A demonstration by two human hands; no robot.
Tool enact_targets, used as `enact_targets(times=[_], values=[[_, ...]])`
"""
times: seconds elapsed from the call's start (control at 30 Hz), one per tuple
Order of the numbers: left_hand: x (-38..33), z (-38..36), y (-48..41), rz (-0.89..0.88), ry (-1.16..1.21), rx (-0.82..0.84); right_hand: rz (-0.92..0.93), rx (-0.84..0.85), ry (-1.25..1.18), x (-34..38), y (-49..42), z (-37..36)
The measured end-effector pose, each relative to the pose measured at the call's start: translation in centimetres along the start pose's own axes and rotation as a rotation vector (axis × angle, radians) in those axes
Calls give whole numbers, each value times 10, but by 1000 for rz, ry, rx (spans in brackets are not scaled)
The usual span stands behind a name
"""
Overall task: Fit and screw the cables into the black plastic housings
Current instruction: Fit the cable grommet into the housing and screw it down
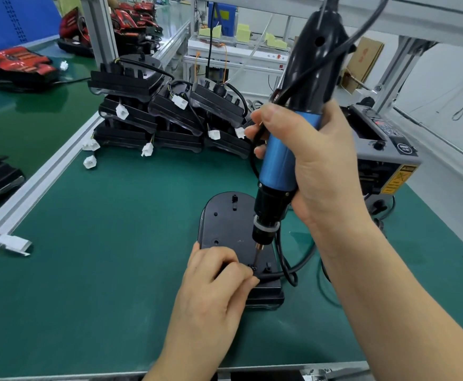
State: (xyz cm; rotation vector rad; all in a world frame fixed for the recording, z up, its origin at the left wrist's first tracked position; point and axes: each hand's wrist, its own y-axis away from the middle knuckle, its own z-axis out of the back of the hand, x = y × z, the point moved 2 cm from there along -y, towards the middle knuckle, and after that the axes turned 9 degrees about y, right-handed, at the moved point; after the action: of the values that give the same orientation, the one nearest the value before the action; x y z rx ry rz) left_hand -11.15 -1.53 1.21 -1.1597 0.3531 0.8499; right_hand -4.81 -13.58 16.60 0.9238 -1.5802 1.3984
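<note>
A black plastic housing lies flat on the green mat in front of me. My right hand grips a blue and black electric screwdriver, held upright with its bit on a screw near the housing's near end. My left hand rests on that near end, its curled fingers pinching the housing and cable clamp right beside the bit. A black cable leaves the housing to the right and loops on the mat.
A pile of black housings with cables and white connectors stands at the back of the mat. A grey tape dispenser machine sits at the right. Red and black parts lie on the left belt. A metal rail borders the mat's left.
</note>
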Motion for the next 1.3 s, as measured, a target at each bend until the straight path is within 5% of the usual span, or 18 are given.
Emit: enact_targets(times=[1.03, 1.3], values=[[-1, 0, -1, -25, -7, -10, 154, 114, 326, 8, 10, -35], [-1, 2, -1, 10, 16, 14, 33, -88, 86, 12, -4, 9]])
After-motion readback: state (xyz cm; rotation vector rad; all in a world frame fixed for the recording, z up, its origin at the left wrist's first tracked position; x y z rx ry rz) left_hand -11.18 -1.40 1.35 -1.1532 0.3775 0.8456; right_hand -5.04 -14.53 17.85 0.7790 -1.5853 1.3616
